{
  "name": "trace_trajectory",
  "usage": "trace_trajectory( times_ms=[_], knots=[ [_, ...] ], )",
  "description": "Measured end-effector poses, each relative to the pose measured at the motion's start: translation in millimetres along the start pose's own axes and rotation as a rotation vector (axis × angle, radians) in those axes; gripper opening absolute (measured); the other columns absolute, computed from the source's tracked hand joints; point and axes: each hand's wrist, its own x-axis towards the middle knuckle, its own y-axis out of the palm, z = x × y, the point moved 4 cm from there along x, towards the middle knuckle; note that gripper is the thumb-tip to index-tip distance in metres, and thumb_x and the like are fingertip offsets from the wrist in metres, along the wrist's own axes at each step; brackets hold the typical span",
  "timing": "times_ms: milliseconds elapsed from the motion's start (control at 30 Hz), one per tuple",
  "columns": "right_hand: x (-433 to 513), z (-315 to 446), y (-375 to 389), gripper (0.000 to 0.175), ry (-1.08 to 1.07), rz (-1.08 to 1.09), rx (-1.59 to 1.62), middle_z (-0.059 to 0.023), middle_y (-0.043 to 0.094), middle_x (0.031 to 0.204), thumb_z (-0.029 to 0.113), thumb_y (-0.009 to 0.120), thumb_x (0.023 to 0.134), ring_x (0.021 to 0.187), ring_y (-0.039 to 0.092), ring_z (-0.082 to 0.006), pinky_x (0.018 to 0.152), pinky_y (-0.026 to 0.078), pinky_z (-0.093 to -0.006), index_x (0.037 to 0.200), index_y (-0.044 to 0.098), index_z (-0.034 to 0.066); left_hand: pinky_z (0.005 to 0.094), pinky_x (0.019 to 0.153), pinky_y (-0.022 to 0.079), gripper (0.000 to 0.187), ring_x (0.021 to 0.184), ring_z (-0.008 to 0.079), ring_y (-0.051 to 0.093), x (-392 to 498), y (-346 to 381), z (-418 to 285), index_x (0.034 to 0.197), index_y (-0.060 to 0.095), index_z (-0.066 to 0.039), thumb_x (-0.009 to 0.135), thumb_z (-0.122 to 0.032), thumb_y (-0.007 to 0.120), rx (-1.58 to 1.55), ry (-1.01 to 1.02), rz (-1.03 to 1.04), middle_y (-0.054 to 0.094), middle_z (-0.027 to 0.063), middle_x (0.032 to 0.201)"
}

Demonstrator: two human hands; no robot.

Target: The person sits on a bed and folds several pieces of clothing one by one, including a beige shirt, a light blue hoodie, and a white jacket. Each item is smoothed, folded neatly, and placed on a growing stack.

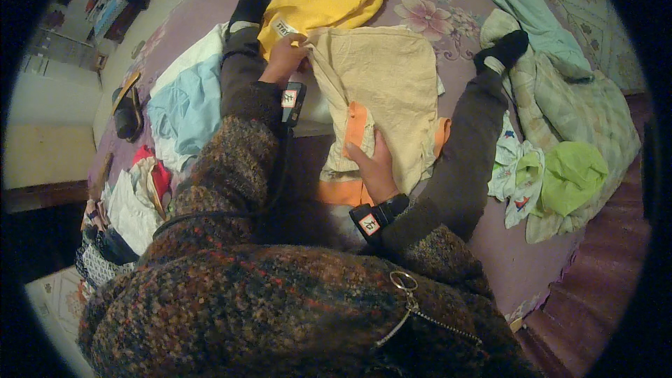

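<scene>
A cream cloth garment with orange trim (388, 73) lies spread between my outstretched legs on a purple floral bed cover. My left hand (287, 58) pinches its upper left corner, beside a yellow garment (331, 2) with a patch bearing writing. Lower down, my right hand (375, 165) rests on the garment, its thumb over an orange band (355, 126); whether the fingers grip the cloth is hard to tell. Each wrist wears a strapped black device with a marked label.
Light blue and white cloths (186, 107) lie beyond my left leg, with white and red ones (137, 205) nearer me. A brush-like dark object (126, 115) sits at the left edge. To the right are a pale quilted cloth (593, 110), a lime green cloth (572, 176) and a printed garment (517, 178).
</scene>
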Motion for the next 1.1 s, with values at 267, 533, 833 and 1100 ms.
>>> trace_trajectory(
  times_ms=[267,533,833,1100],
  knots=[
    [-3.1,-8.9,-17.2,0.033,-0.053,-0.133,0.032,-0.0062,0.059,0.094,0.016,0.056,0.081,0.085,0.05,-0.0101,0.077,0.042,-0.0255,0.108,0.051,-0.0022,0.0274,0.066,0.049,0.037,0.076,0.0181,0.06,3.7,64.2,-68.8,0.114,0.046,0.0,0.08,-0.008,0.055,-0.542,0.244,0.293,0.059,0.0115,0.092],
    [-4.3,-25.7,-41.0,0.03,0.092,-0.306,-0.106,-0.0025,0.054,0.1,0.013,0.052,0.084,0.09,0.047,-0.0088,0.08,0.038,-0.0236,0.11,0.048,-0.0013,0.0307,0.065,0.051,0.032,0.078,0.02,0.061,-43.4,54.8,-38.6,0.113,0.047,-0.003,0.083,-0.012,0.052,-0.363,0.012,0.433,0.06,0.0107,0.091],
    [-11.7,-26.1,-54.3,0.039,-0.05,-0.388,-0.154,-0.0101,0.056,0.099,0.016,0.058,0.078,0.091,0.05,-0.018,0.079,0.04,-0.0305,0.111,0.046,-0.0023,0.0249,0.058,0.049,0.023,0.066,0.0131,0.06,-136.4,41.7,-10.7,0.103,0.053,-0.003,0.081,-0.01,0.056,-0.18,-0.086,0.678,0.063,0.0069,0.08],
    [-14.6,-24.5,-57.2,0.04,-0.125,-0.363,-0.018,-0.012,0.055,0.108,0.001,0.052,0.08,0.097,0.054,-0.0182,0.084,0.042,-0.0271,0.117,0.04,-0.0066,0.0269,0.06,0.047,0.028,0.067,0.0124,0.056,-176.4,69.9,1.5,0.1,0.056,-0.003,0.074,-0.013,0.061,0.17,0.08,0.881,0.062,0.0064,0.082]
  ],
)
